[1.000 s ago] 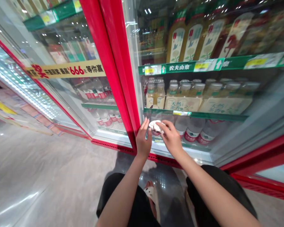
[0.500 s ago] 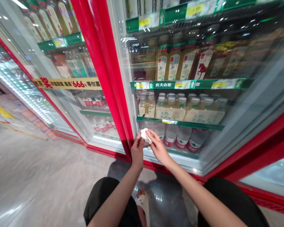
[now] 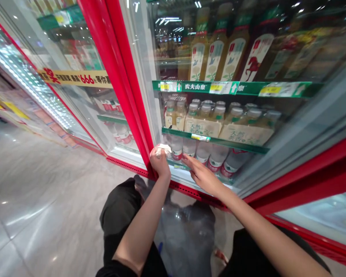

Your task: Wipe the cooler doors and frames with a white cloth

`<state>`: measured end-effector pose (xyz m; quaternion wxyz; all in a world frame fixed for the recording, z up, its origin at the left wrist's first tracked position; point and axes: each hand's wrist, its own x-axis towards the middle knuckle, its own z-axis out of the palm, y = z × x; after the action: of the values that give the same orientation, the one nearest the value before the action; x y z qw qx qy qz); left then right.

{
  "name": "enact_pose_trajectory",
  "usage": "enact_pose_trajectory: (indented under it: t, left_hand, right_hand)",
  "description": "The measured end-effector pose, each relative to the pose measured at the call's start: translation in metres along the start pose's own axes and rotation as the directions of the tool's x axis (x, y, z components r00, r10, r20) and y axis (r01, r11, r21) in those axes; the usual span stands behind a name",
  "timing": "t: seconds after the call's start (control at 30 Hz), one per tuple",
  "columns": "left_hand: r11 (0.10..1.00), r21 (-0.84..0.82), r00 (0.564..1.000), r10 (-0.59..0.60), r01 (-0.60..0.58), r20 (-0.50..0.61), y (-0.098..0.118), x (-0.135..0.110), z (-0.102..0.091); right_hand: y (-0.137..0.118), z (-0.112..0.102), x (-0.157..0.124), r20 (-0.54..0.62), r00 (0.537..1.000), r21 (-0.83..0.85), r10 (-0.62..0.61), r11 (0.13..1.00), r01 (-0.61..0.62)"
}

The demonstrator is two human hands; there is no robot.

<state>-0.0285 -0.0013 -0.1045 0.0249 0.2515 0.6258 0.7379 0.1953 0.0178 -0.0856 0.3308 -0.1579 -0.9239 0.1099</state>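
Left hand (image 3: pixel 160 162) is clamping a white wipe (image 3: pixel 164 150) against the cooler's glass door (image 3: pixel 288 130) by the red frame (image 3: pixel 123 77); right hand (image 3: pixel 203 177) is lying apart on the glass — the wipe could drop if that grip loosens.

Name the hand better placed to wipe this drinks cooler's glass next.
Left, probably: the left hand grips the white cloth against the glass door, while the right hand holds nothing.

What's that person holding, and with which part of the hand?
The left hand holds a crumpled white tissue or cloth in its fingers. The right hand holds nothing.
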Motion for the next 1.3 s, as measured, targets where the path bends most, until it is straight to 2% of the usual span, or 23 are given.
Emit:
enact_pose_trajectory:
  t: [0.13,0.23,0.33,0.43,0.53,0.67,0.77,0.9,1.03,1.13,1.23,1.3]
  left_hand:
    - [0.996,0.082,0.993,-0.038,0.047,-0.108,-0.006,-0.024,0.011]
    - [0.993,0.113,0.994,-0.022,0.034,-0.106,0.000,-0.030,0.017]
    - [0.991,0.131,0.994,0.012,0.003,-0.109,0.009,-0.019,0.020]
    - [0.987,0.157,0.986,0.005,0.022,-0.167,0.009,-0.012,0.022]
    - [0.983,0.181,0.979,-0.005,0.043,-0.202,0.005,-0.025,0.023]
    - [0.979,0.201,0.987,0.046,-0.015,-0.152,0.010,-0.046,0.026]
    - [0.977,0.206,0.986,0.090,-0.060,-0.137,0.016,-0.041,0.028]
    - [0.977,0.211,0.983,0.079,-0.043,-0.165,0.017,-0.031,0.027]
    - [0.977,0.207,0.988,0.083,-0.054,-0.133,0.018,-0.055,0.029]
    - [0.969,0.196,0.988,0.153,-0.149,-0.009,0.028,-0.074,0.034]
    - [0.951,0.177,0.966,0.239,-0.254,0.099,0.040,-0.068,0.042]
    - [0.953,0.184,0.970,0.229,-0.240,0.080,0.045,-0.054,0.046]
  right_hand:
    - [0.009,-0.033,-0.022,0.117,0.982,-0.260,-0.148,0.950,0.175]
    - [0.013,-0.047,-0.044,0.081,0.988,-0.376,-0.129,0.914,0.150]
    - [0.008,-0.057,-0.065,0.055,0.987,-0.445,-0.152,0.881,0.161]
    - [-0.002,-0.064,-0.076,0.058,0.978,-0.475,-0.198,0.857,0.202]
    - [-0.009,-0.069,-0.081,0.043,0.976,-0.490,-0.212,0.847,0.206]
    - [-0.004,-0.069,-0.092,0.045,0.974,-0.513,-0.222,0.832,0.213]
    - [0.005,-0.066,-0.103,0.001,0.983,-0.529,-0.186,0.834,0.159]
    - [0.008,-0.066,-0.105,-0.106,0.987,-0.532,-0.121,0.846,0.047]
    - [0.007,-0.065,-0.097,-0.141,0.987,-0.536,-0.083,0.844,-0.005]
    - [0.011,-0.062,-0.090,-0.145,0.986,-0.529,-0.076,0.849,-0.012]
    - [0.017,-0.060,-0.085,-0.170,0.983,-0.540,-0.069,0.841,-0.034]
    - [0.020,-0.059,-0.083,-0.189,0.980,-0.551,-0.062,0.833,-0.054]
